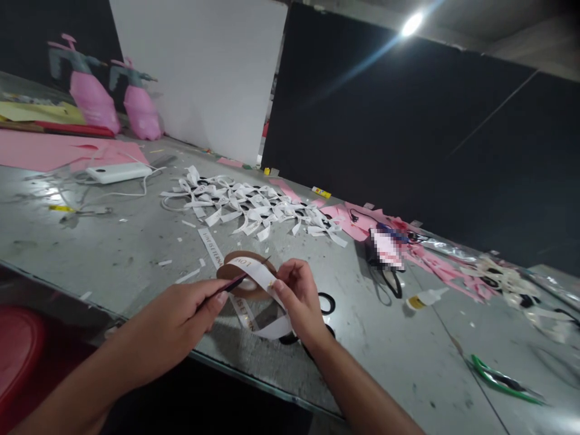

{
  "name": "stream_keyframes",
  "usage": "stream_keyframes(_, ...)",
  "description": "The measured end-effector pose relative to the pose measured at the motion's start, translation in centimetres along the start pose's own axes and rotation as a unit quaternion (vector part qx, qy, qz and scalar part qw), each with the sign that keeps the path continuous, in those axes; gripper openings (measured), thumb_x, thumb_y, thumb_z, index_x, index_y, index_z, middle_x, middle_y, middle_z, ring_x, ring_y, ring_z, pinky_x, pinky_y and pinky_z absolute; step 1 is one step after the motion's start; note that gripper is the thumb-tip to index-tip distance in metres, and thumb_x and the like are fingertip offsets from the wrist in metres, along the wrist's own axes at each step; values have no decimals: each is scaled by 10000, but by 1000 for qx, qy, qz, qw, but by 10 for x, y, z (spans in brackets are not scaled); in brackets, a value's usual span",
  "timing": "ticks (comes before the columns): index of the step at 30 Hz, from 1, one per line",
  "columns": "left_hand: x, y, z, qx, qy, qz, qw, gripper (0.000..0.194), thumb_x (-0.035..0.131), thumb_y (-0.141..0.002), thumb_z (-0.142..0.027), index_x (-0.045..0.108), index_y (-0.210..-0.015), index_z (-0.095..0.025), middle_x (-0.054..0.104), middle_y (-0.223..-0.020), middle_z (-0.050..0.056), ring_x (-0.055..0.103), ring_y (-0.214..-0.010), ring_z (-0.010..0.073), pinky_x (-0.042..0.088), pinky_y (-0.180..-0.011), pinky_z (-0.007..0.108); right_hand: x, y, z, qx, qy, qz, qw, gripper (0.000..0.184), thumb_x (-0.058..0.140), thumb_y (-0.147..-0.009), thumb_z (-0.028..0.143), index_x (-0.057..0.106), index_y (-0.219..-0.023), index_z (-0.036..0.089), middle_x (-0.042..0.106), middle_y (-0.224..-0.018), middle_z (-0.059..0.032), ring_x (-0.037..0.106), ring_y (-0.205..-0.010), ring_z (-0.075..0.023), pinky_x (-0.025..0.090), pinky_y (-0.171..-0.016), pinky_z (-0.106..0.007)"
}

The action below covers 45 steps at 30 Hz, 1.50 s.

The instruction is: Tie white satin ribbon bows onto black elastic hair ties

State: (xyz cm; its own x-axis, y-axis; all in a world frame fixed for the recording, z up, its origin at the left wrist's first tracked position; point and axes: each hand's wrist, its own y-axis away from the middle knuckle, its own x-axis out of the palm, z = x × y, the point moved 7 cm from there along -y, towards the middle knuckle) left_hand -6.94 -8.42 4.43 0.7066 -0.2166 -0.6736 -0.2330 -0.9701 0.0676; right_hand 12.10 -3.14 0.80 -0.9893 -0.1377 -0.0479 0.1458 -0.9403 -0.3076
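My left hand (181, 317) is closed around a thin, dark, pointed tool (233, 282); its kind is hard to make out. The tool's tip reaches across a printed white ribbon (256, 273). My right hand (299, 299) pinches this ribbon between thumb and fingers, and a loop of it hangs below. Under the ribbon lies a brown round spool (224, 272), partly covered. Black rings (326, 303) sit beside my right hand, some hidden by it. Beyond the spool is a spread of white ribbon bows (254, 202) with black bands.
Two pink spray bottles (93, 99) stand at the back left, near a white power bank (120, 173) with a cable. A glue bottle (423, 299) and green-handled snips (502, 379) lie to the right. Pink paper scraps (348, 220) line the dark panel. A red stool (18, 347) is at lower left.
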Motion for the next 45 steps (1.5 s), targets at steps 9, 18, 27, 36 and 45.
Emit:
stream_keyframes(9, -5, 3, 1, -25, -19, -20, 999, 432, 345, -961, -496, 646, -1074, -209, 608, -632, -19, 546, -571, 141, 387, -543, 239, 14, -21, 21, -90, 221, 104, 966, 561, 750, -754, 437, 510, -1214, 223, 585, -1080, -85, 550, -907, -217, 465, -773, -367)
stream_keyframes(18, -18, -1, -3, -25, -80, -46, 995, 417, 323, -974, -439, 659, -1007, -195, 669, -724, 13, 583, -647, 162, 362, -594, 266, 32, -6, 16, -37, 239, 99, 965, 348, 654, -854, 454, 589, -1069, 189, 664, -973, -68, 606, -707, -168, 474, -650, -318)
stream_keyframes(27, -27, -4, -3, -3, -124, -65, 990, 420, 338, -978, -408, 697, -1068, -210, 747, -905, 40, 656, -797, 208, 411, -679, 276, 31, 5, 6, 32, 105, 24, 994, 239, 630, -880, 435, 584, -890, 200, 622, -711, -2, 555, -585, -139, 397, -541, -260)
stream_keyframes(36, -36, -5, -3, 34, -96, -5, 995, 439, 397, -974, -444, 603, -1334, -300, 760, -968, -25, 666, -786, 172, 451, -698, 233, 35, 11, 1, 50, 10, 65, 997, 369, 574, -907, 501, 617, -722, 184, 553, -636, 11, 459, -599, -124, 354, -573, -257)
stream_keyframes(45, -36, -1, 0, 54, -75, 16, 996, 427, 422, -967, -426, 583, -1349, -322, 749, -1089, -15, 683, -893, 180, 489, -784, 242, 37, 12, 1, 57, -11, 34, 998, 341, 621, -878, 499, 526, -734, 205, 508, -603, 35, 424, -534, -112, 325, -508, -251)
